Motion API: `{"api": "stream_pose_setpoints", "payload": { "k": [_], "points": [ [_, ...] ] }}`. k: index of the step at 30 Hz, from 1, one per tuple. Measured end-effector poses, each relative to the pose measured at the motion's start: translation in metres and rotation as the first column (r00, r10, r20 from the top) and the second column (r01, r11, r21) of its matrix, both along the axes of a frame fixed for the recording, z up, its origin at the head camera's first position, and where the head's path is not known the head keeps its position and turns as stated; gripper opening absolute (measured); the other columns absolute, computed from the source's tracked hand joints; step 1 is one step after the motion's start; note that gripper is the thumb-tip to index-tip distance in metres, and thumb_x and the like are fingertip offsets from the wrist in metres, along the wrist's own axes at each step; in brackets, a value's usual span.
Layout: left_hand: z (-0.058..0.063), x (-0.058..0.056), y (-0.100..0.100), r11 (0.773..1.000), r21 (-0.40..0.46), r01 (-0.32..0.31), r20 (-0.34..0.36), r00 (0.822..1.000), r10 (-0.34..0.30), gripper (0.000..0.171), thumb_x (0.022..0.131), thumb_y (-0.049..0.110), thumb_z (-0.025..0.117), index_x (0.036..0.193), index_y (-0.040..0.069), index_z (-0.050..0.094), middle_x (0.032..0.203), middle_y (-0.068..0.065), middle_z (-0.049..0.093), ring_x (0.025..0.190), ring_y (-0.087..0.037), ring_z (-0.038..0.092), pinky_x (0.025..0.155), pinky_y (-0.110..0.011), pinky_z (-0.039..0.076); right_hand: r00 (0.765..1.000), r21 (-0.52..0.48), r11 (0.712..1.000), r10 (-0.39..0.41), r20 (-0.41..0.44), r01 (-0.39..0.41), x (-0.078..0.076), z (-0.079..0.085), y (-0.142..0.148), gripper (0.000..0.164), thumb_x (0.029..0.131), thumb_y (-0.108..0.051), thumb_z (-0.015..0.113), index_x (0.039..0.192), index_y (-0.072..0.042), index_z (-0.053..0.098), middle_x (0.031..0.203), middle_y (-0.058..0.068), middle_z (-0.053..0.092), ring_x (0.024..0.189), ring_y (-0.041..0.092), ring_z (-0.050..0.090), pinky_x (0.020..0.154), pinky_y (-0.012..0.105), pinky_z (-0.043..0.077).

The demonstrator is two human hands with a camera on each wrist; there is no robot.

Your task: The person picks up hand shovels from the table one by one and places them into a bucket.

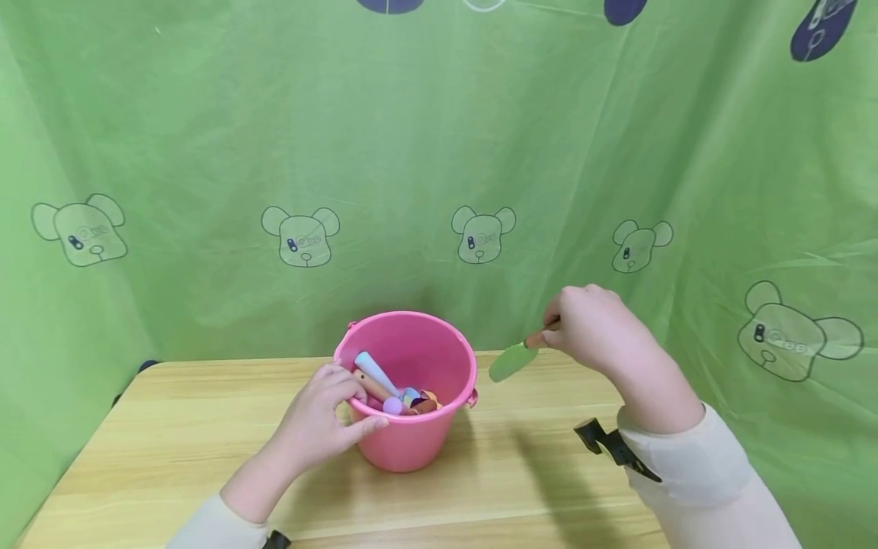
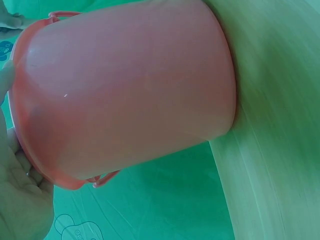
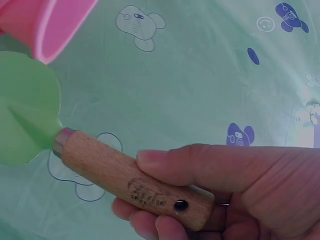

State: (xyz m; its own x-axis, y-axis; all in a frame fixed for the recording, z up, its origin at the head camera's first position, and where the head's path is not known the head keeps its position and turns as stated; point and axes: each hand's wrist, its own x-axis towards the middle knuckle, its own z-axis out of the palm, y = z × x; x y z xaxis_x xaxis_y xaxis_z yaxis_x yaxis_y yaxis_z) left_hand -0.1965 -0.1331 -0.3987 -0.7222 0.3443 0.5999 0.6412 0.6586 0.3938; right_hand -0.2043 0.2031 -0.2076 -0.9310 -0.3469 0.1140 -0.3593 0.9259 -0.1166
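Observation:
A pink bucket stands upright on the wooden table, holding several small items. Among them are a light-blue stick, a wooden handle and a purple ball. My left hand grips the near-left rim, fingers over the edge and thumb along the outside; the left wrist view shows the bucket's wall close up. To the right of the bucket, my right hand holds a small green trowel in the air by its wooden handle. Its blade points down toward the bucket, apart from it.
The light wooden table extends to both sides of the bucket. A green curtain printed with bear heads hangs behind and along both sides. A bucket handle joint juts from the rim's right side.

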Motion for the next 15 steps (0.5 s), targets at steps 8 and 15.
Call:
{"api": "stream_pose_setpoints", "payload": {
  "k": [8,15],
  "points": [
    [0.001,0.001,0.001,1.0,0.005,0.008,0.001,1.0,-0.008,0.031,0.078,0.049,0.083,0.081,0.028,0.06,0.09,0.017,0.06,0.103,-0.012,0.05,0.094,-0.041,0.046,0.999,-0.009,1.0,0.001,-0.042,-0.001,0.005,0.017,-0.005,0.029,0.089,-0.021,0.076,0.061,-0.02,0.069,0.07,-0.008,0.07,0.054,0.011,0.034,0.052,0.029,0.032],
    [0.002,0.001,0.0,1.0,0.005,0.007,0.003,1.0,-0.007,0.032,0.078,0.048,0.084,0.079,0.027,0.059,0.089,0.017,0.059,0.103,-0.012,0.05,0.093,-0.04,0.046,0.996,-0.008,1.0,0.0,-0.095,-0.001,0.011,0.032,-0.013,0.037,0.091,-0.021,0.074,0.057,-0.018,0.06,0.067,-0.009,0.067,0.055,0.011,0.034,0.053,0.029,0.031]
  ]
}}
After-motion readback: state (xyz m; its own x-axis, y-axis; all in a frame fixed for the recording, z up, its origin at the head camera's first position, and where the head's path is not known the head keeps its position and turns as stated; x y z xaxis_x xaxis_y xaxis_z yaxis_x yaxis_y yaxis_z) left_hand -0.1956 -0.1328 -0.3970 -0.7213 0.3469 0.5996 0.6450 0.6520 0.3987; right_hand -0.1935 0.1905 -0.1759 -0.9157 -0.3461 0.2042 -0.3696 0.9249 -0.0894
